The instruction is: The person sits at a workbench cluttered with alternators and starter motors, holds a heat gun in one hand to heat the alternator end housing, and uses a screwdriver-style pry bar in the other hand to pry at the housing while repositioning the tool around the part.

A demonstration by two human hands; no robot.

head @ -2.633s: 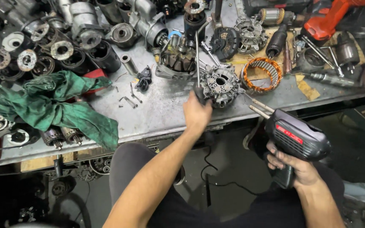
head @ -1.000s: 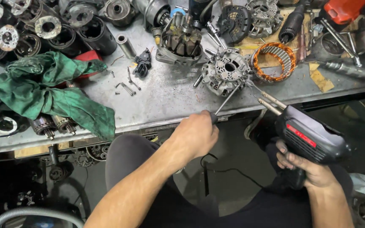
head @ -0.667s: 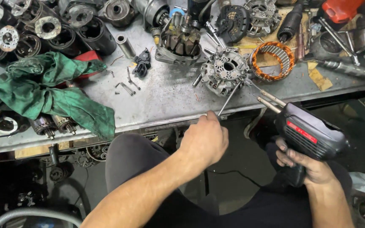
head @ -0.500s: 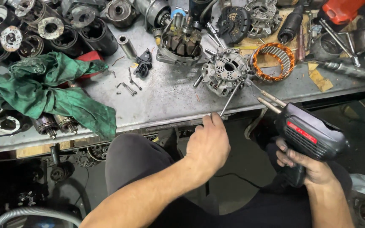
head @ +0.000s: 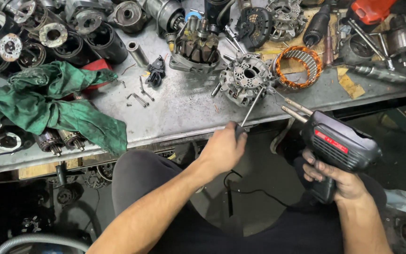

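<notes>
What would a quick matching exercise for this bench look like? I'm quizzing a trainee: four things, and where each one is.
Things:
1. green rag
2. soldering gun
3. copper-wound ring
4. thin metal rod

Places:
A. pinched in the left hand, tip at the grey alternator part
B. on yellow card at the bench's back right
C. gripped by the right hand, off the bench edge
D. spread over the bench's left side

Pairs: 1-D, 2-C, 3-B, 4-A
</notes>
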